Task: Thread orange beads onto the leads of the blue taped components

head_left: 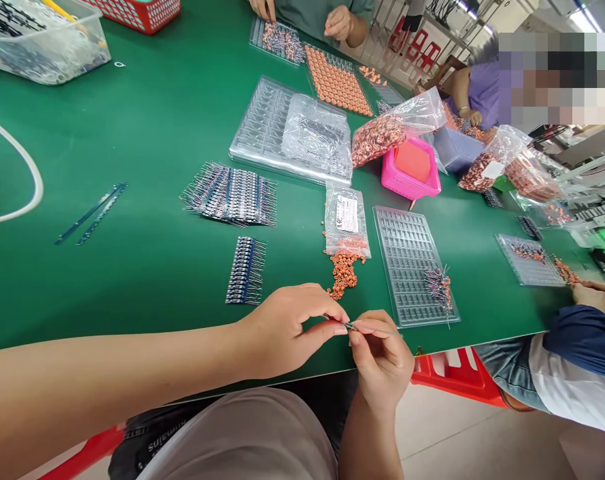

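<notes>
Pinching a slim wired part (350, 327) at the fingertips, the left hand (282, 327) meets the right hand (386, 363), which pinches it too; orange beads (343, 273) lie just beyond. It looks light and bendable, likely best held mid-body.

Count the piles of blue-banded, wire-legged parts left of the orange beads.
2: the larger, fanned pile lies farther off; the smaller pile lies nearer the left hand. Some strips may be hidden beneath others.
</notes>
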The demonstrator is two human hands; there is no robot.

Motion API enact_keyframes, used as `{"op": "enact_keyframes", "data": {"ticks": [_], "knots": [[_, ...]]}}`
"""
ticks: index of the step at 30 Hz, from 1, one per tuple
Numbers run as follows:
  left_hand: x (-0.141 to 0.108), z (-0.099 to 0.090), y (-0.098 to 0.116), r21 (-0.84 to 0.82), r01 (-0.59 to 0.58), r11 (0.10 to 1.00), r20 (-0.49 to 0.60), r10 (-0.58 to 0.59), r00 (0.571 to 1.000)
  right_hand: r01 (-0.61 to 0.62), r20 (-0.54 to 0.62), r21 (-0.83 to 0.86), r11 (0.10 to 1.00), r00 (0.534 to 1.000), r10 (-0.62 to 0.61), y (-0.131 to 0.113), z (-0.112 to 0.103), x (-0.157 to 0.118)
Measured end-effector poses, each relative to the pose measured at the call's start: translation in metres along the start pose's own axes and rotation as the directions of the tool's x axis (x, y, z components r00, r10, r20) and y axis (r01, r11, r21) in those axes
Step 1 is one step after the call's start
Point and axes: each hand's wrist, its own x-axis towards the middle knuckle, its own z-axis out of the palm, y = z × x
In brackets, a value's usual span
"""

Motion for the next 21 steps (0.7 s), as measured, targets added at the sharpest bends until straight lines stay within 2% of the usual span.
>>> {"op": "enact_keyframes", "data": {"ticks": [2,4,6,8,11,16,21], "knots": [[0.001,-0.001,0.001,-0.018,0.082,0.996,0.025,-0.081,0.996,-0.026,0.009,0.021,0.999,1.000,0.025,-0.001,0.000,0.000],[0.004,-0.002,0.003,-0.046,0.214,0.976,0.075,-0.211,0.975,-0.059,0.039,0.065,0.996,0.998,0.056,-0.001,-0.002,0.002],[0.006,-0.004,0.007,-0.088,0.358,0.930,0.155,-0.342,0.927,-0.100,0.087,0.118,0.988,0.992,0.090,-0.002,-0.005,0.005],[0.009,-0.006,0.011,-0.125,0.454,0.882,0.222,-0.422,0.879,-0.162,0.149,0.165,0.973,0.979,0.138,-0.002,-0.008,0.009],[0.011,-0.008,0.016,-0.160,0.521,0.838,0.265,-0.472,0.841,-0.257,0.241,0.218,0.941,0.949,0.204,-0.002,-0.012,0.014],[0.011,-0.008,0.020,-0.207,0.603,0.771,0.310,-0.533,0.787,-0.327,0.329,0.266,0.907,0.915,0.234,-0.001,-0.016,0.018],[0.010,-0.008,0.019,-0.184,0.614,0.768,0.319,-0.544,0.776,-0.336,0.357,0.255,0.907,0.904,0.235,-0.001,-0.017,0.020]]}}
